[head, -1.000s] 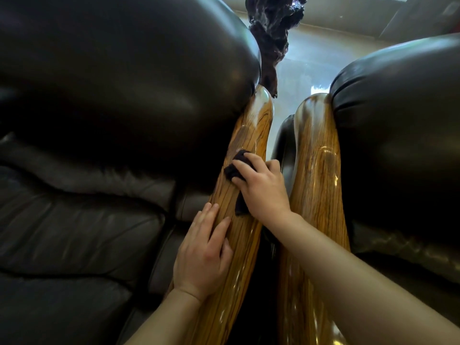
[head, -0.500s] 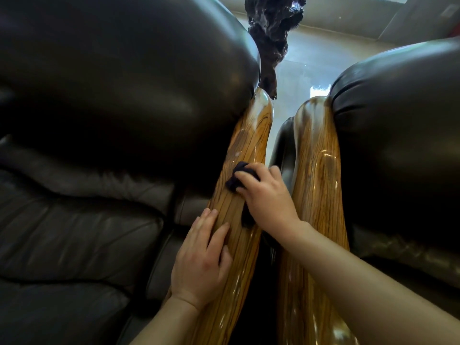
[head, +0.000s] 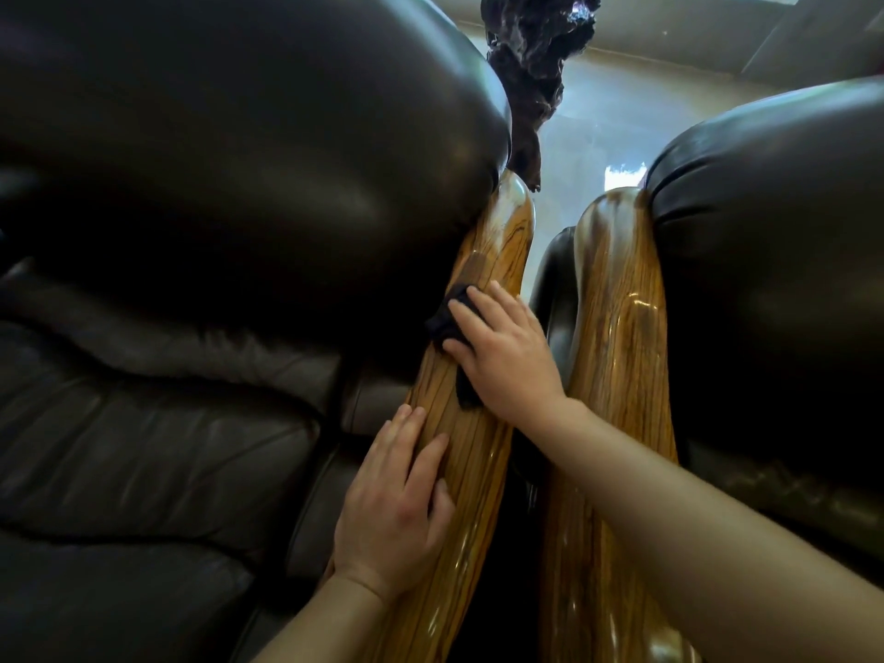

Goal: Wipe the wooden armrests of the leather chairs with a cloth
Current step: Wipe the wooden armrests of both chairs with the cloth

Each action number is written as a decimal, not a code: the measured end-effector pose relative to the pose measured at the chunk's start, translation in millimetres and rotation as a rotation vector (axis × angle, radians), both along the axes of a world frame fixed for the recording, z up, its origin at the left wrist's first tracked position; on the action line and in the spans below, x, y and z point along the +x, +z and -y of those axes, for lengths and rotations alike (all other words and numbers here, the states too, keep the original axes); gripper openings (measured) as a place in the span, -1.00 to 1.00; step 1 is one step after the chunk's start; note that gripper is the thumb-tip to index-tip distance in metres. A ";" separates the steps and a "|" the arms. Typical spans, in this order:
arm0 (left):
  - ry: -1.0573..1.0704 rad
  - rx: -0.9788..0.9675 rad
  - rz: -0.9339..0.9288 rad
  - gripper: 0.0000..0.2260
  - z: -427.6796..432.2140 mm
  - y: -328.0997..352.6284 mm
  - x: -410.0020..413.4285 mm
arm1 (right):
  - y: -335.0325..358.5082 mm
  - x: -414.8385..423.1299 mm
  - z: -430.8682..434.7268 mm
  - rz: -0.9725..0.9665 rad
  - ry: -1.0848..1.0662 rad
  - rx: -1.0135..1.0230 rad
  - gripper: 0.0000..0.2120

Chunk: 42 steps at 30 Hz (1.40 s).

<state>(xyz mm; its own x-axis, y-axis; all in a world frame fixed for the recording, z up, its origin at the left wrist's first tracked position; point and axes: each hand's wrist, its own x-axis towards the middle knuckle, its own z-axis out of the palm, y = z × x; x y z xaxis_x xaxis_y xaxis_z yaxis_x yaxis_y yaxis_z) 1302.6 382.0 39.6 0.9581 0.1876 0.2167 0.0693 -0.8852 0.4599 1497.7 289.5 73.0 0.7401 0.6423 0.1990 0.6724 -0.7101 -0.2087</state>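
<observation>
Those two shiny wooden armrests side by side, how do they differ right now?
The left armrest has both hands on it: the right hand presses a dark cloth on it, and the left hand rests flat nearer the camera. The right armrest is bare, with no hand or cloth on it. The left armrest's far end looks narrower, the right armrest's broader. Both are glossy, striped golden wood edging dark leather chairs.

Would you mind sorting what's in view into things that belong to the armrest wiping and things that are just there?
Belongs to the job:
- dark cloth, pressed under the right hand
- left wooden armrest, with the left hand resting on it
- right wooden armrest

Just there:
- dark gnarled wood piece beyond the chairs
- leather cushions
</observation>
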 end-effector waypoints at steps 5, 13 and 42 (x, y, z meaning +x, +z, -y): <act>0.006 -0.009 0.002 -0.63 0.6 0.5 -1.1 | 2.6 44.8 -34.8 -0.123 -0.224 0.010 -0.41; 0.005 -0.004 -0.009 -0.62 0.1 3.3 -0.9 | 7.7 19.7 -24.6 -0.047 0.039 0.032 -0.56; -0.016 0.027 -0.055 -0.57 -0.6 7.3 -2.4 | 0.5 -7.9 -21.8 -0.083 -0.069 -0.164 -0.45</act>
<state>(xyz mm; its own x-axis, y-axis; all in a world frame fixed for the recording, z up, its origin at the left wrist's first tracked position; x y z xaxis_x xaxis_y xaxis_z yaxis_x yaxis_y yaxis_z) 1300.2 382.6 46.9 0.9715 0.1667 0.1683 0.0794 -0.8986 0.4315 1489.9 311.4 73.4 0.7932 0.6081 0.0329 0.6062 -0.7831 -0.1391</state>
